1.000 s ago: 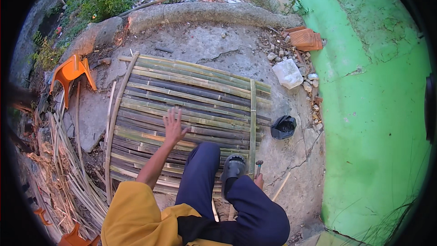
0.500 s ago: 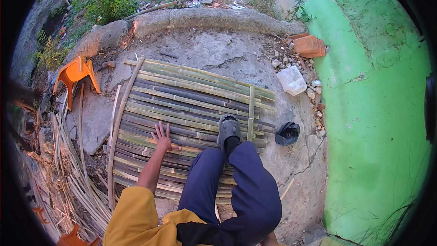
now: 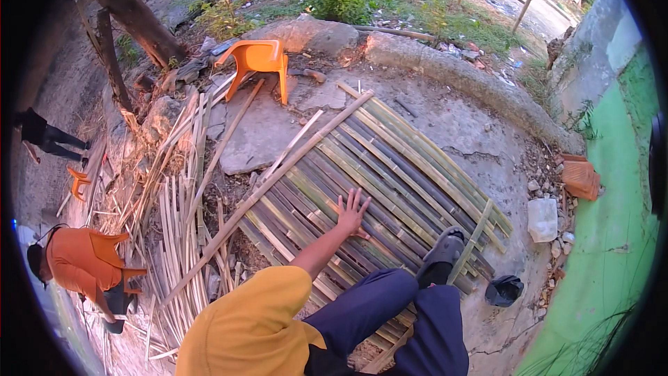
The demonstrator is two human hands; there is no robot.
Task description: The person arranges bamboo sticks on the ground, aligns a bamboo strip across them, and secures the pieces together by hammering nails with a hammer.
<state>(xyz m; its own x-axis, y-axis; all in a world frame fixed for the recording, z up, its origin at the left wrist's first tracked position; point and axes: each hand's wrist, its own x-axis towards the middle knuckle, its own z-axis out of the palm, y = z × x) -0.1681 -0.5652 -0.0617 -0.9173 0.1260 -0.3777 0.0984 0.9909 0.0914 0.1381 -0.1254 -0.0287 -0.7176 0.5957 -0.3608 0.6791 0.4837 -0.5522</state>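
On cracked concrete ground (image 3: 456, 129), a panel of bamboo slats (image 3: 410, 195) lay before the person, whose left hand (image 3: 352, 216) rested on its middle with fingers spread and grip released; the right hand was out of sight, so I could not tell its grip. One grey clog (image 3: 443, 252) stood on the panel just beside a cross strip (image 3: 475, 237), near a black plastic bag (image 3: 504, 291). To the left lay loose pale strips (image 3: 174, 237), an orange chair (image 3: 261, 59) stood beyond them, and a co-worker in an orange shirt (image 3: 82, 256) sat farther out.

bamboo slats (image 3: 390, 175): green, dark brown | sleeve (image 3: 268, 294): mustard | chair (image 3: 261, 60): orange
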